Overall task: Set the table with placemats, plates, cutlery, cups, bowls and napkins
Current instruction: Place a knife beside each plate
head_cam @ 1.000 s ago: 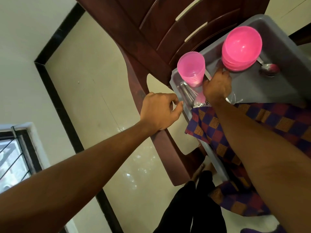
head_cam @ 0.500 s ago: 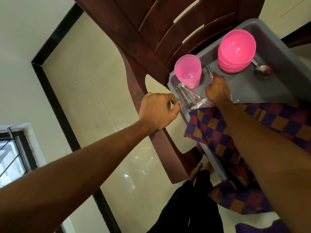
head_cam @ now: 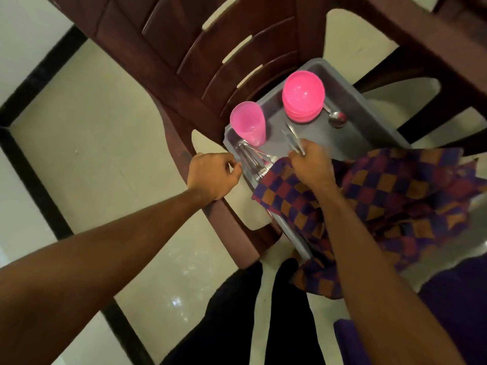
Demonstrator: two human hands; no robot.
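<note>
A grey tray [head_cam: 353,101] sits on a brown chair seat. It holds stacked pink cups [head_cam: 248,122], stacked pink bowls [head_cam: 303,94], a spoon [head_cam: 336,118] and a bunch of steel cutlery [head_cam: 251,159] in its near left corner. A purple and orange checked cloth [head_cam: 390,191] drapes over the tray's near side. My right hand [head_cam: 312,162] pinches a piece of steel cutlery [head_cam: 291,137] lifted off the tray floor. My left hand [head_cam: 213,175] grips the chair's armrest [head_cam: 232,230] beside the tray's left rim.
The dark brown plastic chair back [head_cam: 210,48] rises behind the tray. A brown table edge [head_cam: 427,40] lies at the upper right. Cream floor tiles with a black border [head_cam: 34,175] spread on the left. My dark trousers [head_cam: 237,325] are below.
My right hand has drawn back from beside the bowls toward the tray's near side and now holds a piece of cutlery. My left hand stays on the armrest. The camera has tilted.
</note>
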